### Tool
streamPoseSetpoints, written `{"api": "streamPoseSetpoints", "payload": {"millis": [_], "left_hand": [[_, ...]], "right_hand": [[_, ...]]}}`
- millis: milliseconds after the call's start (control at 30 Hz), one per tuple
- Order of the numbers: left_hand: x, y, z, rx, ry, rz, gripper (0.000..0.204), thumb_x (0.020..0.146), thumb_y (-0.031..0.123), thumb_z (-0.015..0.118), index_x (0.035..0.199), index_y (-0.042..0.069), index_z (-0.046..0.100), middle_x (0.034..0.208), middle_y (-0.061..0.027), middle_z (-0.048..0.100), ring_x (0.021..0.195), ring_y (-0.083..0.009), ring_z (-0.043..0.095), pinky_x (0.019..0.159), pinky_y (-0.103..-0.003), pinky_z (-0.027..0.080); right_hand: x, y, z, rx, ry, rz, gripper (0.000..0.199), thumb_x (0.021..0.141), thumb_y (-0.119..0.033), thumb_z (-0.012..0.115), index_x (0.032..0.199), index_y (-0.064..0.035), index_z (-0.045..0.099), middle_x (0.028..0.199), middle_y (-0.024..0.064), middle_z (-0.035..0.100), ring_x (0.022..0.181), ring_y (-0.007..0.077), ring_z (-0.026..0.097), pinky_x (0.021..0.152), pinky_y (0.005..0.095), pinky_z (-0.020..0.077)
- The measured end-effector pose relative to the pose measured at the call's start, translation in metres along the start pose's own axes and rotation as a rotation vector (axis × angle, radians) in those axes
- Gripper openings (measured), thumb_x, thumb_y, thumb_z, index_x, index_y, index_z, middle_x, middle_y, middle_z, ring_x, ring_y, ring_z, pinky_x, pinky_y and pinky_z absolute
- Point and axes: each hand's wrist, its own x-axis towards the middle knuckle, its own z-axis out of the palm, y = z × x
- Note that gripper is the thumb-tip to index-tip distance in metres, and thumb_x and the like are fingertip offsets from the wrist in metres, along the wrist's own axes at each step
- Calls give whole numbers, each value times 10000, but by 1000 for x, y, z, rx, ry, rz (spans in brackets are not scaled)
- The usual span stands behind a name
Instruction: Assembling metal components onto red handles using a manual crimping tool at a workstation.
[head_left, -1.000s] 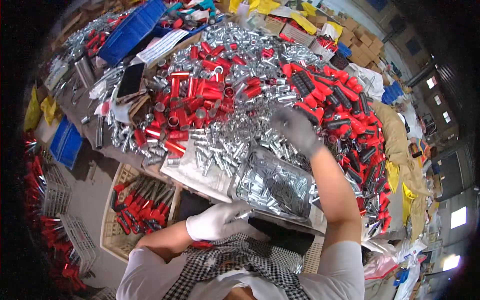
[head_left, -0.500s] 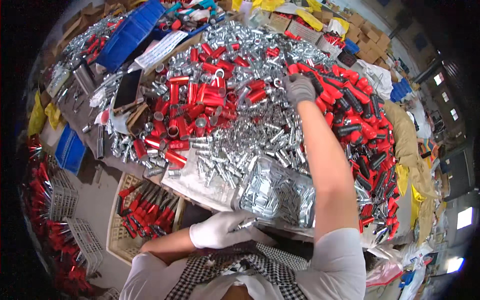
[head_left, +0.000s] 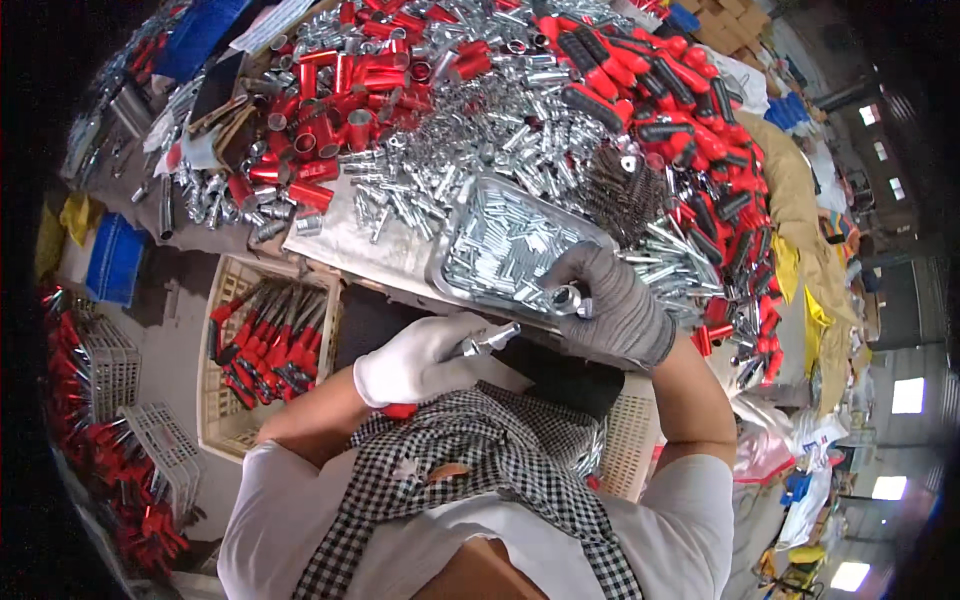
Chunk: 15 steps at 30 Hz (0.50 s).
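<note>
My left hand (head_left: 420,360), in a white glove, is closed around a small shiny metal fitting (head_left: 494,339) whose end sticks out past the thumb. My right hand (head_left: 625,310), in a grey glove, pinches a silver metal collar (head_left: 568,300) with an open round end. It is over the near right corner of a clear plastic tray (head_left: 488,301) full of short silver pins (head_left: 500,240). The two hands are a short way apart, in front of the table edge. Part of the fitting is hidden by the left fingers.
Red metal sleeves (head_left: 350,90) lie heaped at the far left of the table, and red-and-black handles (head_left: 690,110) at the right. Dark springs (head_left: 625,195) lie behind the tray. A cream crate (head_left: 212,400) of red-handled tools (head_left: 275,335) stands at the left.
My right hand has come back from the far heap of handles to beside the tray, now with the collar. My left hand still holds the metal fitting. The view has tilted down.
</note>
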Motion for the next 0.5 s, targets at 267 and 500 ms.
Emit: {"api": "streamPoseSetpoints", "payload": {"millis": [267, 500], "left_hand": [[-2, -1, 30, 210, 46, 14, 361, 812, 126, 672, 1150, 14, 615, 874, -150, 655, 788, -265, 665, 721, -351, 510], [-6, -19, 38, 247, 67, 236, 265, 801, 206, 725, 935, 2, 622, 802, -198, 627, 720, -385, 632, 625, -428, 489]], "right_hand": [[-26, -14, -12, -137, -66, -138, 238, 792, -212, 735, 982, -78, 683, 788, 103, 683, 683, 261, 668, 638, 368, 531], [-7, -64, 30, -251, -286, 16, 580, 709, -316, 794, 1216, -109, 603, 945, 139, 664, 848, 354, 655, 743, 442, 522]]}}
